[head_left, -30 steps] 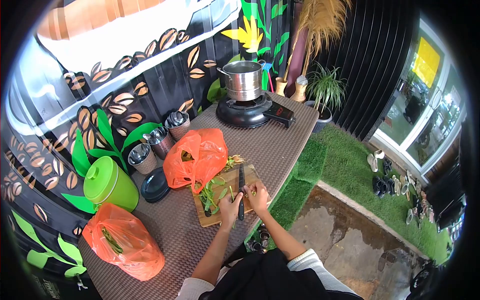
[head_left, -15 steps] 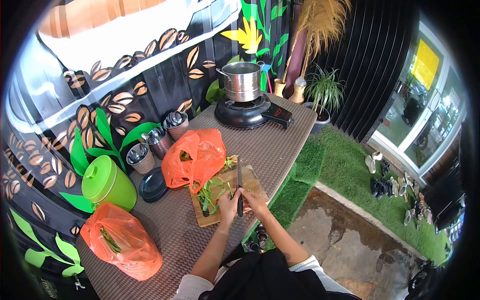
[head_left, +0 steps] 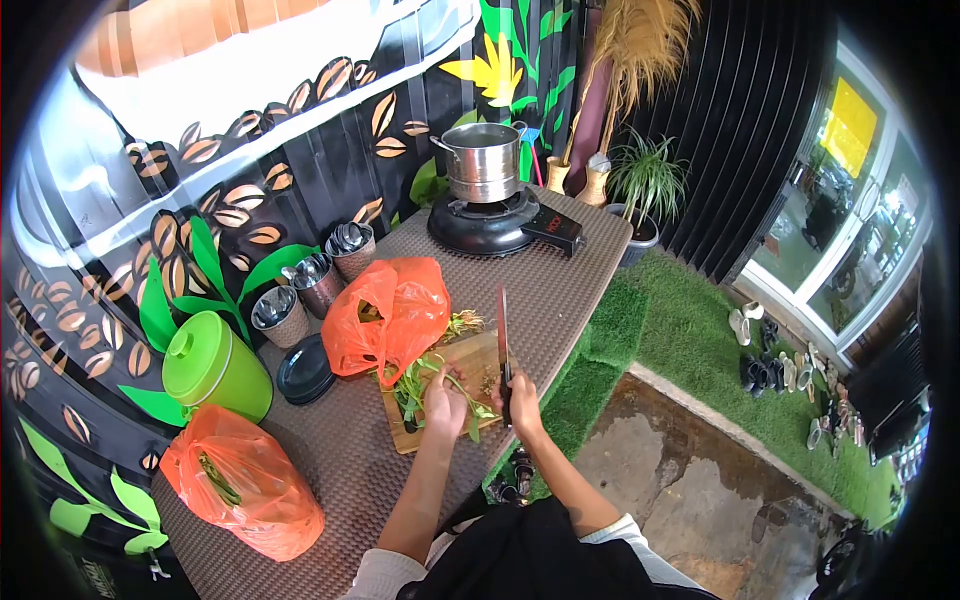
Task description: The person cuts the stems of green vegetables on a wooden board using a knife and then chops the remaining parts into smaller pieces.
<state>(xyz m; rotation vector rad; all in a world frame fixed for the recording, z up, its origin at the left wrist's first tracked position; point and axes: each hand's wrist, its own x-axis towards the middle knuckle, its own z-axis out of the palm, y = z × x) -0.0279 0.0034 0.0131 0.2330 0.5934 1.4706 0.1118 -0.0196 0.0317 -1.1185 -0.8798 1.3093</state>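
Observation:
My right hand [head_left: 522,408] is closed round the black handle of a knife [head_left: 503,325]. Its long blade points away from me, over the right part of a wooden cutting board [head_left: 486,352]. Left of the knife, my left hand [head_left: 444,406] is closed on leafy green stems [head_left: 474,408], which trail out to its right. More leafy greens [head_left: 407,391] lie on the board's left side, partly under that hand. Root ends [head_left: 465,321] of stems show at the board's far edge, beside an orange plastic bag [head_left: 392,312].
A steel pot [head_left: 484,165] stands on a black portable stove [head_left: 480,228] at the table's far end. Along the wall are cutlery cups [head_left: 281,318], dark plates [head_left: 309,369] and a green lidded container [head_left: 218,368]. A second orange bag [head_left: 245,490] stands near left.
My hands have moved apart. The right hand has shifted right with the knife, and the left hand has moved slightly left, with green stems now visible between them.

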